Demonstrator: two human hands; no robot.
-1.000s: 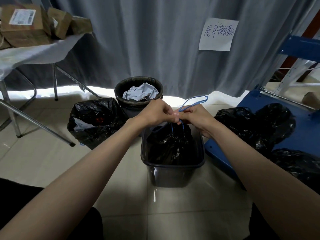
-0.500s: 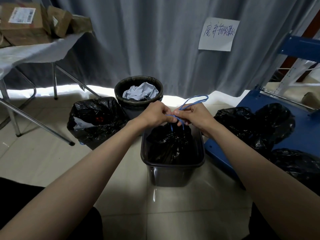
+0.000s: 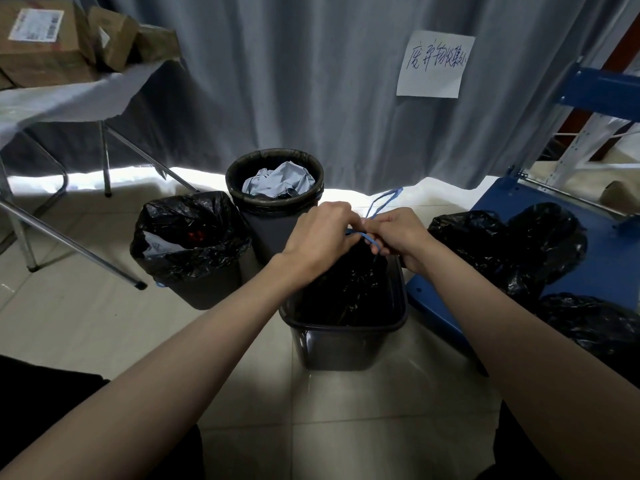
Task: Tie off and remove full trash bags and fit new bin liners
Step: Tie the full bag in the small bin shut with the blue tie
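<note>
— What do the fingers do at this moment?

— Both hands meet over the dark rectangular plastic bin (image 3: 346,337) that stands on the pale tiled floor (image 3: 86,327). The left hand (image 3: 318,237) has its fingers curled and pinches the thin blue drawstring (image 3: 363,235) of the black plastic trash bag (image 3: 346,289). The right hand (image 3: 398,233) has curled fingers too, and its fingertips (image 3: 375,249) pinch the same drawstring just beside the left hand. A loop of the string rises behind the right hand.

— And the pose of the arms?

— Both forearms reach forward and come together, with the backs of the hands up. The knuckles nearly touch each other.

— Where is the bag?

— It is inside the rectangular bin, gathered at the top under the hands. The neck of the bag is pulled up above the rim.

— What stands around?

— Behind the hands is a round dark bin (image 3: 275,209) with a liner and crumpled grey paper (image 3: 277,181) in it. To the left of it stands another bin with a loose black liner (image 3: 187,237). At the right, several filled black bags (image 3: 519,244) lie on a blue metal platform (image 3: 554,209). A grey curtain (image 3: 277,81) hangs behind, with a white paper sign (image 3: 434,64) with handwriting on it. At the far left, cardboard boxes (image 3: 45,43) lie on a worktop (image 3: 52,102) covered with white sheet.
</note>
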